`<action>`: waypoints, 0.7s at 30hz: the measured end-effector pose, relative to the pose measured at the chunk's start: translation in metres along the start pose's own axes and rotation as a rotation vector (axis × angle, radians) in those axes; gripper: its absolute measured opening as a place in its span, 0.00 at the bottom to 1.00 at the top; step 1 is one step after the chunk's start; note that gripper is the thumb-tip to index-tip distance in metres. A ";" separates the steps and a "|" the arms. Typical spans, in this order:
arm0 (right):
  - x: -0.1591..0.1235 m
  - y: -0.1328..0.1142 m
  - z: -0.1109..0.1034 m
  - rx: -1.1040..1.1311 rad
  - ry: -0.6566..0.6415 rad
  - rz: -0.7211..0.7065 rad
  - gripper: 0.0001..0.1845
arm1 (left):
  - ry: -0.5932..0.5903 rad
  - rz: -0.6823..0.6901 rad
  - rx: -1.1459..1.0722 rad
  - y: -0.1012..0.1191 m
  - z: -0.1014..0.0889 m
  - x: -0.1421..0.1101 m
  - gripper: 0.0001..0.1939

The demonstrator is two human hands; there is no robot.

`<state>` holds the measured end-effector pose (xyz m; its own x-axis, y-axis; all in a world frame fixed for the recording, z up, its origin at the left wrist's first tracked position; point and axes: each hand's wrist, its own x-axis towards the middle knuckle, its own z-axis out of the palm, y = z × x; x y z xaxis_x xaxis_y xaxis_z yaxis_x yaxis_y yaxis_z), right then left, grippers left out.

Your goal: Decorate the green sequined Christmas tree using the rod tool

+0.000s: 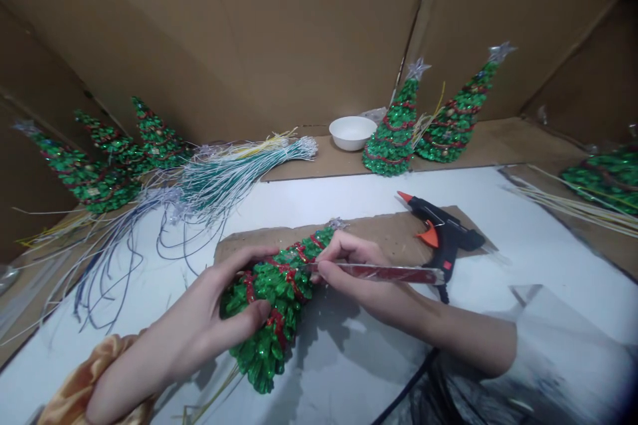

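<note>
A small green Christmas tree [284, 289] with red garland lies tilted above the table, its clear star [337, 223] pointing away to the right. My left hand [214, 309] is closed around its lower part, thumb on the near side and fingers over the far side. In my right hand [351, 249], thumb and fingers pinch a slim, flat tool with a dark red handle [389, 273]. The tool's thin tip meets the tree's right side, at the garland. Whether the tip holds anything is too small to tell.
A black and orange glue gun [441, 232] rests on a cardboard strip [386, 236]. Bundled green and white wires [224, 176] lie at the left. A white bowl [352, 133] and finished trees [393, 129] stand behind; more trees [94, 176] stand far left.
</note>
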<state>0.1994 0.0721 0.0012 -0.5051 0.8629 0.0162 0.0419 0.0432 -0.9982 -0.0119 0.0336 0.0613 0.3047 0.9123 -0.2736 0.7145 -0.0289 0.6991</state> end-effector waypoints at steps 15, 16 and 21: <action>0.001 0.013 0.005 -0.625 0.090 -0.709 0.06 | 0.013 -0.007 0.040 -0.001 0.000 -0.001 0.24; 0.001 0.014 0.006 -0.678 0.091 -0.727 0.07 | 0.011 -0.009 0.040 -0.001 0.000 -0.001 0.24; -0.002 0.014 0.009 -0.837 0.092 -0.771 0.09 | 0.025 -0.009 0.046 0.001 0.000 0.001 0.24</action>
<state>0.1932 0.0666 -0.0130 -0.5817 0.4929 0.6471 0.3269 0.8701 -0.3689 -0.0113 0.0343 0.0621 0.2829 0.9225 -0.2627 0.7453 -0.0389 0.6656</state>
